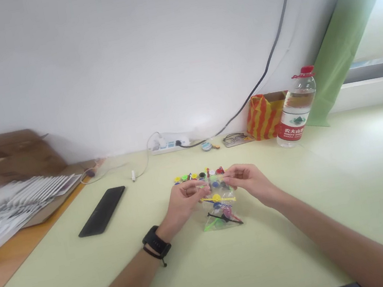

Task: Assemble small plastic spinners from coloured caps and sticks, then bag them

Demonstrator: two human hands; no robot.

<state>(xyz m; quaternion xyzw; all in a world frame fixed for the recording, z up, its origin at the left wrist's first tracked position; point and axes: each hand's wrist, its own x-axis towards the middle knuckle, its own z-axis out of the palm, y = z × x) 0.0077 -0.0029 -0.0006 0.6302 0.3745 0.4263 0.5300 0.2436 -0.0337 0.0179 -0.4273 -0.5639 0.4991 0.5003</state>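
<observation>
A clear plastic bag [222,212] hangs between my hands over the middle of the table. Inside it are several small coloured plastic pieces in yellow, blue, black, pink and green, some with long thin arms. My left hand [186,199] pinches the bag's upper left edge between thumb and fingers. On the upper right edge, my right hand [248,182] grips it the same way. Just behind the bag lies a group of small colourful round plastic pieces [185,178], partly hidden by my hands. A black watch [157,242] is on my left wrist.
To the left lie a black phone-like slab [102,211], stacked white packets [20,203] and an open cardboard box [26,153]. Along the wall are a power strip [171,143], a striped bag [264,118] and a large water bottle [297,112]. A dark cable [267,68] runs down the wall.
</observation>
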